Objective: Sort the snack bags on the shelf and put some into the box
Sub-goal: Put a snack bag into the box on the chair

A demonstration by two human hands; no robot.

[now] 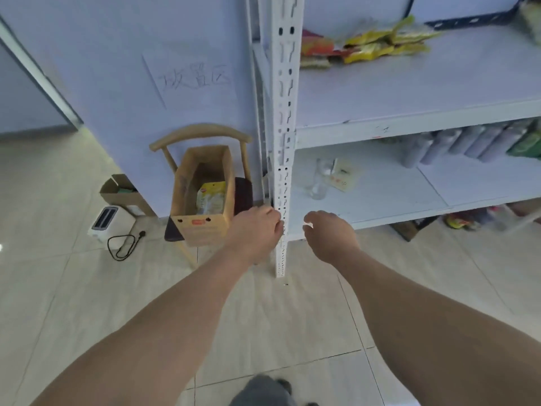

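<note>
We stand before the white shelf point(409, 92) with both arms stretched out, neither hand holding a thing. Our left hand point(254, 227) hangs in front of the shelf's corner post point(285, 112), its fingers loosely curled, though whether the tips touch the post we cannot tell. Our right hand point(328, 232) hovers just beside the post at the front edge of the lower board, fingers bent and slack, holding nothing.

The snack bags point(371, 45) lie in a loose heap at the back left corner of the upper board, well apart from both hands, so we judge the sorting is far from done. The box point(202, 197) sits open on a chair point(202, 136) just left of the shelf, likely set there for an easy reach; one bag point(210, 197) already lies inside it.

Motion blur smears the heap, so we cannot count the bags. A glass point(319, 180) stands near the left end of the lower board. The shelf's right side is cut off by the frame, and the row of bottles point(456, 145) there is too soft to read.
</note>
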